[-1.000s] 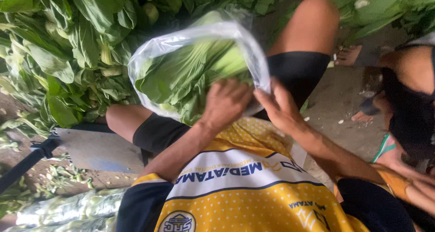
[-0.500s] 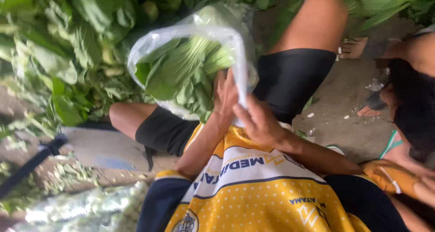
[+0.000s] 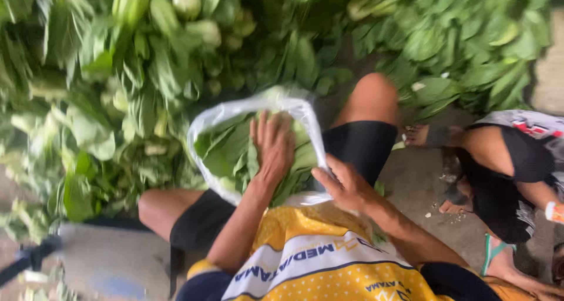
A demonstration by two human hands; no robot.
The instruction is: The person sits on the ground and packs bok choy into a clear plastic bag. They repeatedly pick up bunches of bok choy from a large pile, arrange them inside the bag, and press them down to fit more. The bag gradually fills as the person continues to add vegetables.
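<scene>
A person in a yellow and white jersey (image 3: 305,260) and black shorts (image 3: 358,151) is sitting low among heaps of leafy greens (image 3: 135,83), working at a clear plastic bag (image 3: 214,121) that is resting between the knees. The bag's mouth is standing open toward the camera and is already packed with broad green leaves (image 3: 226,154). The left hand (image 3: 271,145) is lying flat inside the opening, fingers spread and loose, palm pressing on the leaves rather than gripping them. The right hand (image 3: 346,186) is sitting at the bag's near right rim, fingers curled; it appears to be pinching the plastic edge, though motion blur is making the grip hard to confirm. More greens are piling up behind and on both sides of the bag, covering much of the ground. At the right edge, a second person in dark clothing (image 3: 517,171) is crouching on the bare concrete floor (image 3: 423,189), one foot in a green sandal (image 3: 490,254).
</scene>
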